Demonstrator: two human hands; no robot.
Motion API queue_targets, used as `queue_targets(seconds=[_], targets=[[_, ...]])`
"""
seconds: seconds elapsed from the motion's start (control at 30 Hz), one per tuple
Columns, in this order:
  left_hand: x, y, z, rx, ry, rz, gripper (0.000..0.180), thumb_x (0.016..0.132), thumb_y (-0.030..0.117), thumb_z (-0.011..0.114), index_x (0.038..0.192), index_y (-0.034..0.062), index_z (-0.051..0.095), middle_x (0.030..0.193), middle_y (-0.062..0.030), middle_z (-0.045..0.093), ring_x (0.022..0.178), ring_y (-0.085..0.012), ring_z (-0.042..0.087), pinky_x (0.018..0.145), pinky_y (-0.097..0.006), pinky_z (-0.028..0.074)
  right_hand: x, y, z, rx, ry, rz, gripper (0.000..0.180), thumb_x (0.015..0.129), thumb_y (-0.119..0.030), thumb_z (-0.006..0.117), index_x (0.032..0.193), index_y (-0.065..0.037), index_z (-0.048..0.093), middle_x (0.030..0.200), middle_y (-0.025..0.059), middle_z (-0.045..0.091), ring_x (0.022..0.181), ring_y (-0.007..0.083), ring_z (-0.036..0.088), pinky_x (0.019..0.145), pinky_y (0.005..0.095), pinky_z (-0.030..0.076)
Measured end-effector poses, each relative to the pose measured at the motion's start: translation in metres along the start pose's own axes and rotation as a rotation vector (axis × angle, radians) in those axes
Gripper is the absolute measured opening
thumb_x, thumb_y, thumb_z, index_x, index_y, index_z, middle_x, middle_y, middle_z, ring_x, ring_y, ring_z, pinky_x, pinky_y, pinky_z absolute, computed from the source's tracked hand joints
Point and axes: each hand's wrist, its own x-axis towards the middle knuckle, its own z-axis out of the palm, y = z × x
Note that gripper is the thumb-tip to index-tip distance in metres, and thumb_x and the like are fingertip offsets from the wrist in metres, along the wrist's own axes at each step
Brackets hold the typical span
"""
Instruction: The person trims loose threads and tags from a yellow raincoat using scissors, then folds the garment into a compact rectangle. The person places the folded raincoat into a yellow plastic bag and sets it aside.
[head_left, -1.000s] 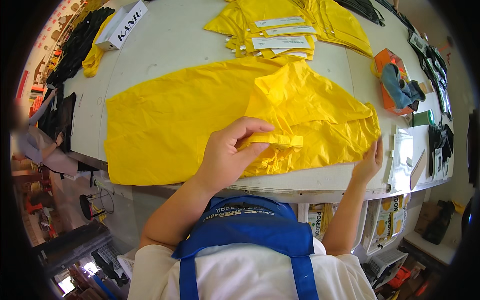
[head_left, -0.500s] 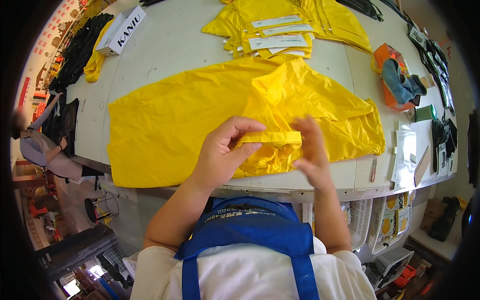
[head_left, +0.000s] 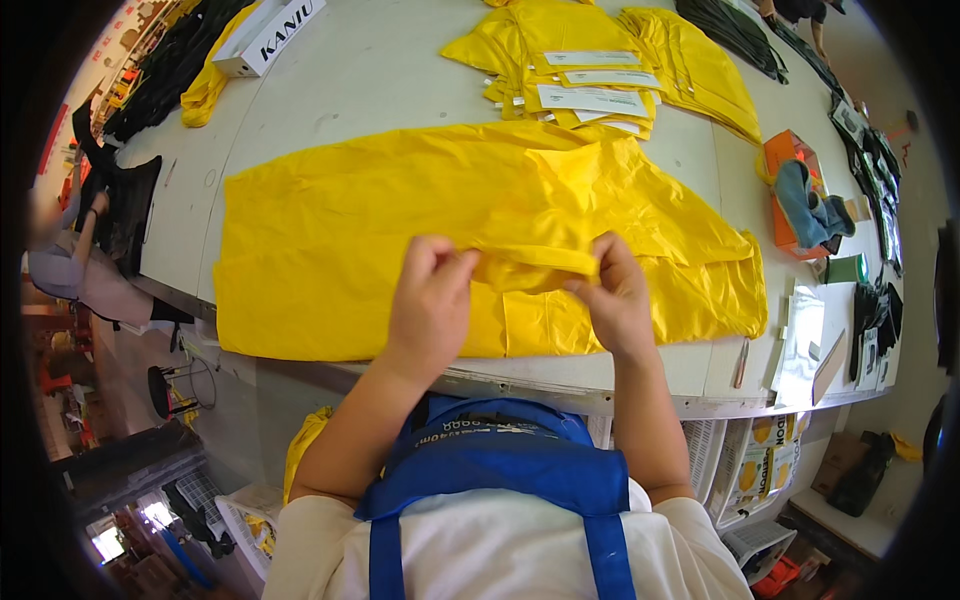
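A large yellow garment (head_left: pixel 350 230) of thin, smooth fabric lies spread across the table in front of me, creased toward its right end. Between my hands a hemmed band (head_left: pixel 540 258) of the same cloth is raised and stretched sideways. At the band's left end, my left hand (head_left: pixel 430 305) pinches the fabric between thumb and fingers. My right hand (head_left: pixel 620 305) grips the other end, thumb below and fingers above. Gathered cloth hangs under the band, partly blurred.
Stacked yellow garments with white labels (head_left: pixel 590 98) lie at the back. An orange box (head_left: pixel 793 240) holding blue cloth, a green roll (head_left: pixel 845 269) and clear sheets (head_left: pixel 800 330) are at right. A white box (head_left: pixel 268 38) stands far left. Another person (head_left: pixel 90 265) works at the left edge.
My right hand has closed on the band's right end, where it was apart and blurred before. My left hand has shifted slightly left. The band is now drawn out between both hands.
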Motion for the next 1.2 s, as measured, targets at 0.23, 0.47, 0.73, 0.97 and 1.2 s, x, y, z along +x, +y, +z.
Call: queue_targets(seconds=[0.23, 0.47, 0.73, 0.97, 1.2], targets=[[0.012, -0.057, 0.002, 0.038, -0.043, -0.322, 0.05, 0.075, -0.012, 0.051, 0.124, -0.0034, 0.048, 0.103, -0.0123, 0.047, 0.071, -0.0202, 0.054, 0.05, -0.027, 0.052, 0.034, 0.017, 0.022, -0.773, -0.079, -0.233, 0.026, 0.075, -0.004, 0.071, 0.094, -0.002, 0.053, 0.08, 0.0092, 0.054, 0.064, 0.0189, 0.055, 0.058, 0.0269, 0.046], [0.06, -0.197, -0.023, -0.249, -0.416, -0.696, 0.068, 0.077, 0.005, 0.063, 0.139, 0.0059, 0.036, 0.133, -0.0203, 0.041, 0.115, -0.0377, 0.047, 0.094, -0.038, 0.043, 0.148, 0.082, -0.139, -1.717, 0.111, 0.069, 0.063, 0.091, -0.049, 0.047, 0.145, -0.023, 0.027, 0.152, 0.0083, 0.023, 0.139, 0.0385, 0.015, 0.11, 0.0577, 0.013], [0.037, -0.29, 0.007, 0.011, -0.52, -0.562, 0.06, 0.075, -0.004, 0.055, 0.134, 0.0054, 0.044, 0.143, -0.0172, 0.033, 0.129, -0.0358, 0.037, 0.107, -0.036, 0.033, 0.174, 0.107, -0.183, -1.791, 0.118, -0.088, 0.054, 0.092, -0.044, 0.046, 0.143, -0.03, 0.033, 0.154, 0.0005, 0.017, 0.142, 0.0361, 0.01, 0.111, 0.0593, 0.008], [0.043, -0.318, -0.013, 0.042, -0.285, -0.693, 0.044, 0.08, 0.004, 0.059, 0.123, 0.006, 0.052, 0.13, -0.0134, 0.047, 0.103, -0.0271, 0.052, 0.088, -0.033, 0.045, 0.234, 0.11, -0.158, -1.834, -0.198, -0.237, 0.045, 0.094, -0.032, 0.047, 0.139, -0.033, 0.042, 0.152, -0.0003, 0.024, 0.141, 0.0337, 0.014, 0.111, 0.0537, 0.015], [0.028, -0.269, 0.023, -0.015, 0.009, -1.008, 0.018, 0.089, 0.018, 0.06, 0.084, 0.0008, 0.061, 0.084, -0.0088, 0.057, 0.072, -0.018, 0.054, 0.066, -0.033, 0.045, 0.234, 0.122, -0.171, -1.774, -0.068, -0.377, 0.046, 0.094, -0.03, 0.047, 0.14, -0.027, 0.042, 0.153, 0.0041, 0.022, 0.14, 0.0334, 0.018, 0.111, 0.0473, 0.018]])
